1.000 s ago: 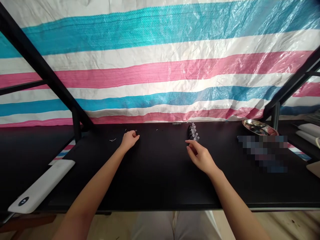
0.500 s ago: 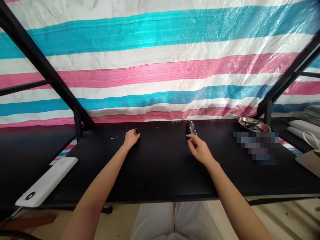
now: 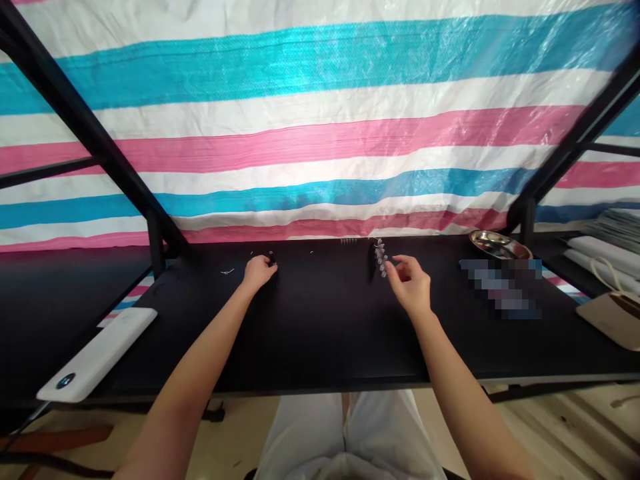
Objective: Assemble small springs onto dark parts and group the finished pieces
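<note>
My left hand (image 3: 259,273) is closed in a pinch on the table's left half, with a small black piece (image 3: 271,260) at its fingertips; the fingers hide most of it. Right of centre, my right hand (image 3: 411,285) is open, thumb and fingers apart and curved. Its thumb tip is beside a cluster of small clear pieces (image 3: 381,253), though I cannot tell whether it touches them. Along the cluster's left side runs a dark strip of small black pieces (image 3: 373,260), too small to name.
On the black table (image 3: 320,333) lie a short row of small parts (image 3: 349,241) at the back and a white thread-like scrap (image 3: 227,271). A white power-bank-like device (image 3: 97,357) is at left, a shiny metal dish (image 3: 500,247) at right. Striped sheeting (image 3: 320,133) hangs behind.
My right hand has moved right, from over the black pieces to beside the clear ones, and its fingers have spread. My left hand keeps its pinch in nearly the same spot.
</note>
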### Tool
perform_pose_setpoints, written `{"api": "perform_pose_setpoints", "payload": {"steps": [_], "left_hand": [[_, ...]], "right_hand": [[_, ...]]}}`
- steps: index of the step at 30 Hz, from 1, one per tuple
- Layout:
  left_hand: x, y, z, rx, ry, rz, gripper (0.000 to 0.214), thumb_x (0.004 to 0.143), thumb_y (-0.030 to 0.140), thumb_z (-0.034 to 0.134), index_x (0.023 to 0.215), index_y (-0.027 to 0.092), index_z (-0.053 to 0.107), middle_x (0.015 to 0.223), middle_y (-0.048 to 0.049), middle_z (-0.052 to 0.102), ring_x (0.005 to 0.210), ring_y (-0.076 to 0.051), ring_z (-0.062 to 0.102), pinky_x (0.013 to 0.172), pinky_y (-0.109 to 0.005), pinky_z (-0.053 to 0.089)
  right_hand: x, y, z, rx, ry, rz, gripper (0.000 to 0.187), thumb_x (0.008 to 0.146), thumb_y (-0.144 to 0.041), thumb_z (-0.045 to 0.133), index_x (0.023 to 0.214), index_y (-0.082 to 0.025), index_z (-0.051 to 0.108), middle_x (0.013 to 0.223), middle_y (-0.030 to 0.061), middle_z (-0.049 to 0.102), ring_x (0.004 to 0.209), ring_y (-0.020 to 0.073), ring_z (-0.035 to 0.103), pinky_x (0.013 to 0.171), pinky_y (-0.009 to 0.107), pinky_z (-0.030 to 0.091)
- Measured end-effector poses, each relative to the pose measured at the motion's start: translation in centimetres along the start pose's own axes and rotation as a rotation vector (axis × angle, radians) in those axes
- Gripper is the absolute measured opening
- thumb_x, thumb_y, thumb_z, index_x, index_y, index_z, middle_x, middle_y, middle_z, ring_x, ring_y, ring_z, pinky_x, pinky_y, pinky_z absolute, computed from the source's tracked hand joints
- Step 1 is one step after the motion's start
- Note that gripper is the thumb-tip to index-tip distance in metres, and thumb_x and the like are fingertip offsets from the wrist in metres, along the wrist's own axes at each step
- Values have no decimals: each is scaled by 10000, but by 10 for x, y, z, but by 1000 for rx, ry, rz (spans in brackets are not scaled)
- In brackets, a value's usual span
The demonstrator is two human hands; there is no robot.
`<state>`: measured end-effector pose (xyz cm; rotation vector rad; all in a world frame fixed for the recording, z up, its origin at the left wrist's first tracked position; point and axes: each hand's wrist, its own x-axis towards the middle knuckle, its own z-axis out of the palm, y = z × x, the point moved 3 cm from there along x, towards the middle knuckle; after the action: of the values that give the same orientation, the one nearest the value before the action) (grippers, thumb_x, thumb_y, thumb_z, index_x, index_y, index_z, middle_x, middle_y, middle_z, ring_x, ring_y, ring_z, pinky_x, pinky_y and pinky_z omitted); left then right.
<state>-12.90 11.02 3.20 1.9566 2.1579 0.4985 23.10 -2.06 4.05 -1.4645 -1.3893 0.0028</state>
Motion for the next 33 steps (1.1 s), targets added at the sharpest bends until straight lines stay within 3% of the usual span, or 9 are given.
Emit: {"api": "perform_pose_setpoints", "payload": {"steps": [2, 5, 7, 9, 13, 18, 21, 25, 33], "left_hand": [[-10, 2, -11, 73, 2, -25, 308, 681, 366, 598, 883, 136, 631, 843, -97, 657, 829, -239, 607, 677, -270, 416], [-35, 17, -25, 104, -36, 35, 306, 709, 437, 569, 801, 155, 646, 808, -95, 653, 800, -255, 603, 661, -293, 413], [-57, 42, -27, 11, -84, 224, 307, 751, 447, 529, 786, 169, 655, 770, -72, 649, 741, -222, 596, 663, -293, 412], [-81, 75, -23, -124, -134, 459, 318, 783, 427, 506, 950, 193, 642, 784, -48, 642, 723, -191, 587, 674, -282, 420], [-113, 139, 5, -226, -176, 752, 465, 826, 324, 466, 1282, 233, 450, 948, -56, 616, 784, -170, 583, 710, -270, 432], [-115, 186, 54, -133, -199, 823, 606, 840, 246, 451, 1405, 262, 233, 1083, -89, 551, 921, -203, 573, 733, -283, 443], [-108, 197, 74, -66, -164, 769, 545, 866, 233, 413, 1390, 248, 266, 1083, -98, 546, 943, -217, 569, 743, -295, 447], [-104, 204, 83, -66, -98, 734, 381, 893, 280, 391, 1268, 230, 441, 1038, -95, 567, 905, -208, 584, 740, -292, 447], [-102, 190, 69, -236, 1, 668, 194, 836, 303, 502, 989, 230, 598, 869, -41, 623, 740, -166, 590, 656, -265, 427]], "right_hand": [[4, 7, -7, -59, 103, 83, 265, 804, -391, 484, 938, -174, 554, 629, -10, 552, 533, 120, 517, 565, 242, 418], [9, 18, -10, -188, 57, 201, 208, 777, -327, 473, 885, -177, 568, 672, 18, 599, 591, 148, 554, 592, 260, 404], [10, 23, -6, -271, -68, 264, 193, 744, -299, 493, 874, -185, 578, 705, 29, 623, 625, 163, 570, 589, 262, 385], [9, 26, -1, -328, -199, 298, 203, 731, -305, 515, 883, -191, 586, 725, 32, 633, 647, 172, 578, 575, 262, 364], [5, 30, 8, -370, -306, 286, 257, 758, -374, 523, 915, -181, 589, 740, 36, 634, 691, 186, 589, 556, 261, 345], [3, 33, 16, -382, -316, 262, 270, 787, -397, 517, 928, -176, 582, 746, 41, 632, 716, 185, 592, 560, 257, 348], [3, 34, 19, -391, -316, 263, 258, 794, -393, 516, 927, -181, 579, 754, 39, 630, 715, 179, 590, 566, 254, 354], [4, 35, 22, -393, -297, 261, 253, 799, -390, 513, 922, -180, 580, 752, 43, 627, 701, 176, 590, 566, 254, 357], [5, 39, 27, -400, -294, 270, 234, 799, -388, 511, 901, -189, 580, 761, 48, 621, 702, 187, 588, 577, 263, 364]]}}
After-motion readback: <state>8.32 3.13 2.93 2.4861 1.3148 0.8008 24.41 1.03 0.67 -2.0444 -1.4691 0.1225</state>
